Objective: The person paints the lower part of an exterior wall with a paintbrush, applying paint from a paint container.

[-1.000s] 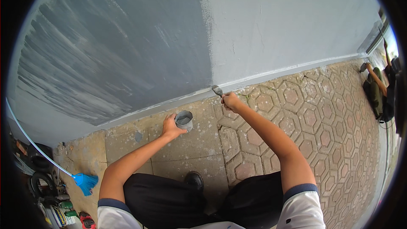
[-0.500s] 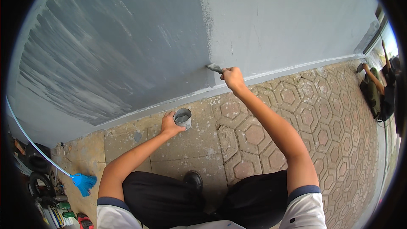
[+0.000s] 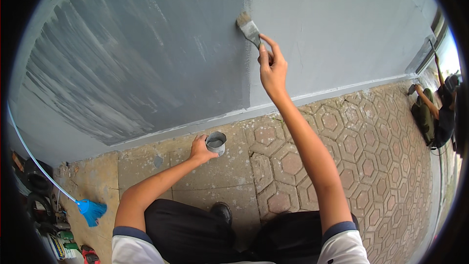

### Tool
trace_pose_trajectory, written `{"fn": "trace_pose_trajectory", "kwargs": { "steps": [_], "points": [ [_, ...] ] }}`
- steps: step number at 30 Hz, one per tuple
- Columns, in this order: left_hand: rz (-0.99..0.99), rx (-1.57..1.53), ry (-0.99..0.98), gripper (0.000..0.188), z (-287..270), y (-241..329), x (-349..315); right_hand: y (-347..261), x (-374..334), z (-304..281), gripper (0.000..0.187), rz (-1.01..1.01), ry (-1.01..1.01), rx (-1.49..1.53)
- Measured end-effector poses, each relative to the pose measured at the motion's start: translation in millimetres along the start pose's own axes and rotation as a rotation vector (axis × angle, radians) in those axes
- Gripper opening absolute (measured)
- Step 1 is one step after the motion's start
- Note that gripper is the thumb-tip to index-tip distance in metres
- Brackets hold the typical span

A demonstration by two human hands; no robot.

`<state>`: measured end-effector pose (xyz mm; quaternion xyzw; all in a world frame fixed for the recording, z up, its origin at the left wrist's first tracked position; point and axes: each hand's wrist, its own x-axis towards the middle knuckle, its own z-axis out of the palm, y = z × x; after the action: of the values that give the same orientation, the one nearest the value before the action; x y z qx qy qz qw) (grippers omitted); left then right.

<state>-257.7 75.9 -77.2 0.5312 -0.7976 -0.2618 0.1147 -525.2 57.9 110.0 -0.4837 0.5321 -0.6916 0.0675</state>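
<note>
My right hand [image 3: 273, 66] grips a paintbrush [image 3: 250, 30] by its handle, thumb and fingers closed round it. The bristles are at the wall, near the border between a dark grey painted area [image 3: 195, 44] and a lighter grey area [image 3: 332, 29]. My left hand [image 3: 202, 149] is wrapped round the side of a small round pot of grey paint [image 3: 216, 143], held upright low in front of the wall's foot. Streaky brush strokes mark the left part of the dark area.
A blue broom [image 3: 92, 211] leans at the left, near tyres [image 3: 40, 205] and piled containers. Hexagonal paving [image 3: 337, 151] covers the floor to the right, plain slabs [image 3: 210, 176] the middle. Another person [image 3: 435, 112] crouches at the far right by the wall.
My right hand has moved up the wall with the paintbrush, from near its foot to higher along the paint border. The left hand still holds the paint pot in about the same place.
</note>
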Motion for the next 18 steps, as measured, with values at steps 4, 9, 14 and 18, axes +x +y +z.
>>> {"fn": "trace_pose_trajectory", "kwargs": {
  "steps": [4,9,14,18],
  "points": [
    [-0.014,-0.017,0.015,0.068,1.4,5.7,-0.6,84.4,-63.4,18.7,0.027,0.047,0.107,-0.097],
    [0.026,-0.046,0.05,0.063,-4.7,15.3,1.5,144.5,-165.1,-12.4,0.026,0.404,-0.042,-0.356],
    [0.038,-0.066,0.068,0.062,-3.1,11.0,1.7,187.2,-205.5,-31.0,0.026,0.555,0.029,-0.488],
    [-0.014,-0.022,0.048,0.062,-10.3,-2.8,-4.0,155.6,-191.3,-6.3,0.025,0.763,-0.116,-0.411]
  ]
}}
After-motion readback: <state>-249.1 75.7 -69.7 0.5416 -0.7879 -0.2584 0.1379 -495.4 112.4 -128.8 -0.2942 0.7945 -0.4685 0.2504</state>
